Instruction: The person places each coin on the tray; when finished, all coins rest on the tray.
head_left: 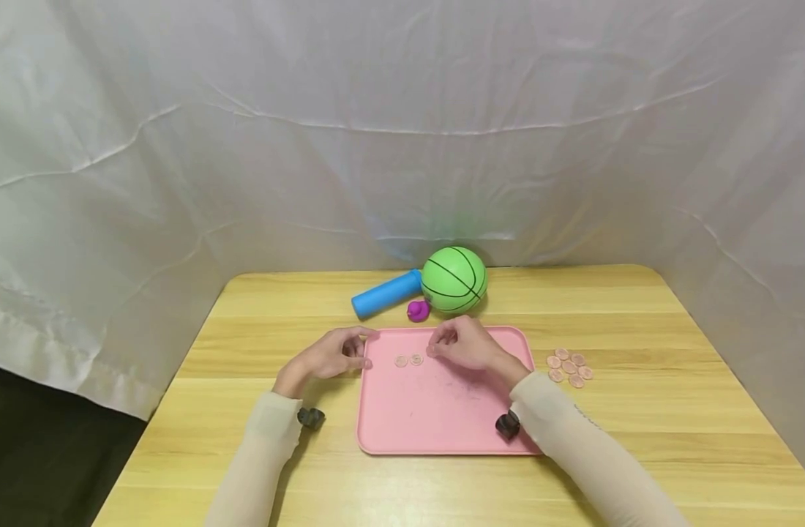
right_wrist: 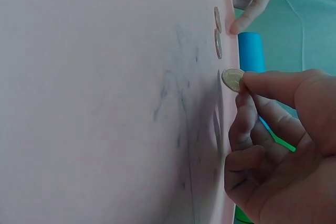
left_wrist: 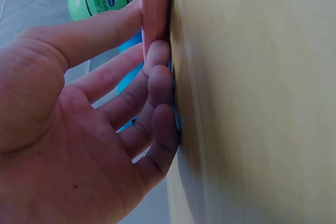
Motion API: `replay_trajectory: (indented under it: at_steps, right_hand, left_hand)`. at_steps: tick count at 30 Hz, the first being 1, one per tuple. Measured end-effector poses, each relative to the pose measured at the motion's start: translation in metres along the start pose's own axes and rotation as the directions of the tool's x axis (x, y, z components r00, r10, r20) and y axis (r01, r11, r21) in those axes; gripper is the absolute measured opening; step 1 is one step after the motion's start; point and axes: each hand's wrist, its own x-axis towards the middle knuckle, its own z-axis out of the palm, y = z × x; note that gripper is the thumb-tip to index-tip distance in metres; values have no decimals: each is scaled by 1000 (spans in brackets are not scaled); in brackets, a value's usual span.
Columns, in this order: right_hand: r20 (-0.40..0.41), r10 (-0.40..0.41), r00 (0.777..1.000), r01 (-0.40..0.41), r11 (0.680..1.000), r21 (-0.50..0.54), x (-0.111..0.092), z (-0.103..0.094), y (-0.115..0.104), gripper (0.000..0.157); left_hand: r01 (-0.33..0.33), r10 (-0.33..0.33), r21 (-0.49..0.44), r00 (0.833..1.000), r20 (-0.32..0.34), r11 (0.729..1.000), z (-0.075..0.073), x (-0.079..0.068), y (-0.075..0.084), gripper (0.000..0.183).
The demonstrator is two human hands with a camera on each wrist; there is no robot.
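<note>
A pink tray (head_left: 409, 424) lies on the table, with two copper-coloured coins (head_left: 401, 361) side by side near its far edge. My right hand (head_left: 467, 344) is over the far part of the tray and pinches another coin (right_wrist: 231, 79) between thumb and index finger. That coin is tilted up, to the right of the two in the head view. At the tray's far left corner, my left hand (head_left: 333, 353) holds the rim, thumb on the left side and index finger at the far side. Its other fingers curl beside the rim in the left wrist view.
Several more coins (head_left: 569, 367) form a ring-like cluster on the wooden table (head_left: 639, 439), right of the tray. Behind the tray are a green ball (head_left: 454, 280), a blue cylinder (head_left: 386, 294) and a small purple duck (head_left: 418, 311). Pale cloth (head_left: 402, 183) hangs around the table.
</note>
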Motion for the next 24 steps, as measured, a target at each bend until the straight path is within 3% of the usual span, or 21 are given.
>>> replay_trajectory:
  at_steps: [13, 24]
  right_hand:
    - [37, 3, 999, -1, 999, -51, 1, -2, 1, 11]
    - [28, 25, 999, -24, 999, -30, -1, -11, 8, 18]
  left_hand:
    - [12, -12, -19, 1000, -4, 1000, -2, 1, 2, 55]
    - [18, -18, -18, 1000, -5, 1000, 0, 0, 1, 55]
